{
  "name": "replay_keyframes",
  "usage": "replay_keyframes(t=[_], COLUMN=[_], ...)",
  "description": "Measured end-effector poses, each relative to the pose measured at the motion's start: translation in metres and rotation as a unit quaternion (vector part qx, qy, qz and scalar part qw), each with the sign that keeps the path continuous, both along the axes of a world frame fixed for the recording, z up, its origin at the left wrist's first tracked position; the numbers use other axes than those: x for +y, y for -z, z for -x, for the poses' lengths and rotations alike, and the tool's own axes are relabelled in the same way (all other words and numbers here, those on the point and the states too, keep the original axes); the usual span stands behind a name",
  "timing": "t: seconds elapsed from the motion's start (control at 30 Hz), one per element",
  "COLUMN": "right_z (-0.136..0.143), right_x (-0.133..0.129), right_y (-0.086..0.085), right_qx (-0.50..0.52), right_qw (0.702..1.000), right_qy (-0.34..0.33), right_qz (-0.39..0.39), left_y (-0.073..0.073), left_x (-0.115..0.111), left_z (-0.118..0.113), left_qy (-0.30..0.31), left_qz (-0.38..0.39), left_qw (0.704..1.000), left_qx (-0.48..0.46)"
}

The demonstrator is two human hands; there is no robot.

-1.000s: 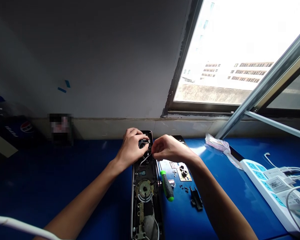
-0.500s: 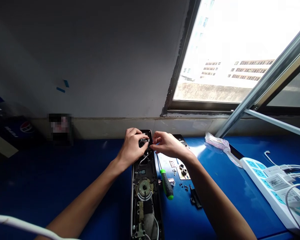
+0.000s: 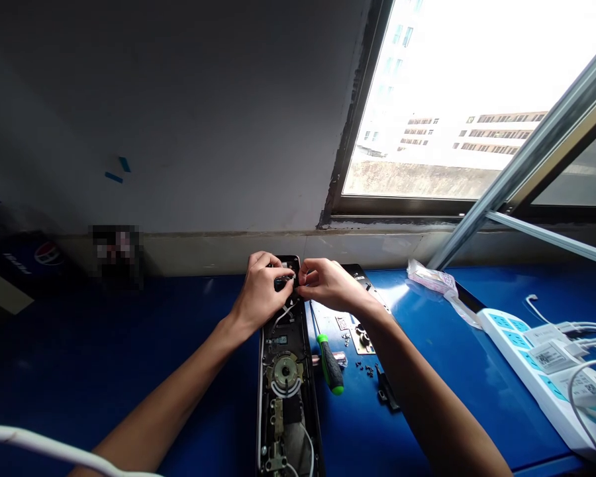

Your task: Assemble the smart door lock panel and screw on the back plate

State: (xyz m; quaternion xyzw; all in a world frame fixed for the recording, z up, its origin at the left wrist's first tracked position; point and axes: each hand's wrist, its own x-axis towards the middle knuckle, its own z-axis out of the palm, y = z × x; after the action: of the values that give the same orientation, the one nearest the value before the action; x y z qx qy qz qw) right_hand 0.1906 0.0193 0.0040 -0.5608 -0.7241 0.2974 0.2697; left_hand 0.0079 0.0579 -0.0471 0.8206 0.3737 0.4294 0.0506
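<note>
Looks like fiddly inside work at the far end of this open black housing (image 3: 289, 351). Left hand (image 3: 261, 289) curls over it, small thumb-finger gap; right hand (image 3: 330, 285) is in a near-closed pinch beside. Can't tell what either holds. Next move probably wants steady, tiny motions. Wall (image 3: 218, 165) sits near the far edge, screwdriver (image 3: 332, 368) crowds right, more blue table (image 3: 189, 358) left.

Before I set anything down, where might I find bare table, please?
The table looks bare between the right forearm and the power strip, and, though dim, left of the device, between the left forearm and wall. It is crowded just right of the device: screwdriver, screws and circuit board.
</note>
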Motion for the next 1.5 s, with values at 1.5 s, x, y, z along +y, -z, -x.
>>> replay_keyframes(t=[1.5], right_z=[-0.003], right_x=[-0.133], right_y=[0.013], right_qx=[-0.105], right_qw=[0.99], right_qy=[-0.052], right_qz=[0.074], left_y=[-0.051], left_x=[-0.079], left_z=[0.027], left_qy=[0.34], left_qz=[0.075], left_qw=[0.886], left_qx=[0.307])
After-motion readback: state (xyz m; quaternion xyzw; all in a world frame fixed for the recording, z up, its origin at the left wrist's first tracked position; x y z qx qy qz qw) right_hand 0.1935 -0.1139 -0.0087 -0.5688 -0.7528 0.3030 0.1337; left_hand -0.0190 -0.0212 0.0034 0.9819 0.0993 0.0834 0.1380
